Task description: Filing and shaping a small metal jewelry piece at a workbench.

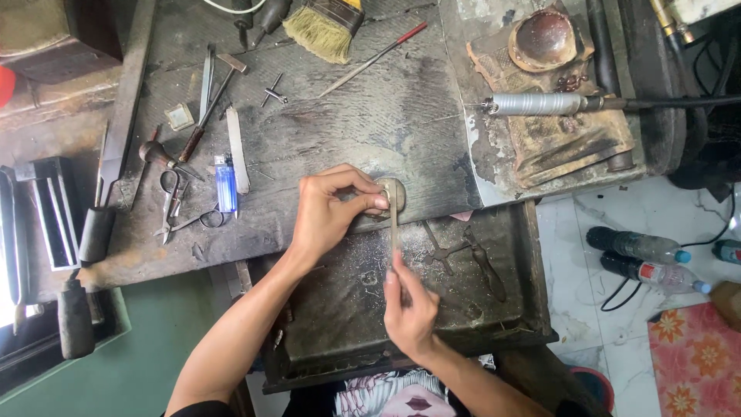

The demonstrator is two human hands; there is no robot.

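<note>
While the left hand pinches a small metal piece against the bench peg, the right hand grips a slim file; piece judged light, stiff, best held edgewise.

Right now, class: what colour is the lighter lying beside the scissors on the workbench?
Translucent blue lighter, with a silver top, seen best in the head view.

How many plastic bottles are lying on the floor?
3 in view, right of the bench on the white floor: one dark bottle, another below it, a third cut off at the edge; more may be hidden.
</note>
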